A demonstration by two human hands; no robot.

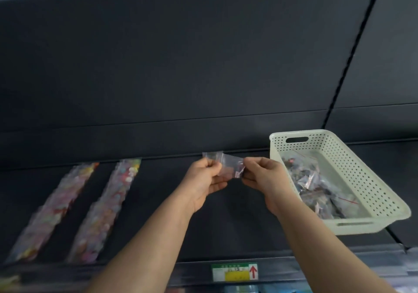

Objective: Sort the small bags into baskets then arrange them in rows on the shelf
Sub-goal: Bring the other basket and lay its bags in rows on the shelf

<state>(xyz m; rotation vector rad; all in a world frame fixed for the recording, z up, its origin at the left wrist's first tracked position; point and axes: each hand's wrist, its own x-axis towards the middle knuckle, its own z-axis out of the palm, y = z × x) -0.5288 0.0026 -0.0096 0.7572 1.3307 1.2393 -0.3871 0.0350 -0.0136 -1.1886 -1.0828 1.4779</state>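
- Pinches one small bag (pixel 228 165) at both ends: the left hand (pixel 203 176) on its left end, the right hand (pixel 263 176) on its right end, thumb and fingers of each curled onto the plastic.
- Holds it up between the two hands, above the dark shelf (pixel 162 202) and not touching it; probably stretched so to straighten or check it before laying it down.
- Possibly more than one layer of clear plastic in the pinch, with a red strip near the right hand; too blurred to count.
- Just right of the right hand, keeps a cream basket (pixel 352 227) with holes, set on the shelf and turned askew, within easy reach; inside, a heap of clear bags (pixel 316 188) with dark contents, so by judgement much left to lay out.
- Well to the left of the left hand, two rows already laid: a far row (pixel 54 211) and a nearer row (pixel 105 206), bags of coloured pieces running from the back of the shelf to its front edge, bare shelf between them.
- Bare shelf also under the hands; likely the place for the next row.
- Below the hands, on the front rail of the shelf, a price label (pixel 233 272) in green, white and yellow, with a red arrow (pixel 253 272) pointing up; writing too small and blurred to read.
- No brand or readable print to find on the bags or the basket.
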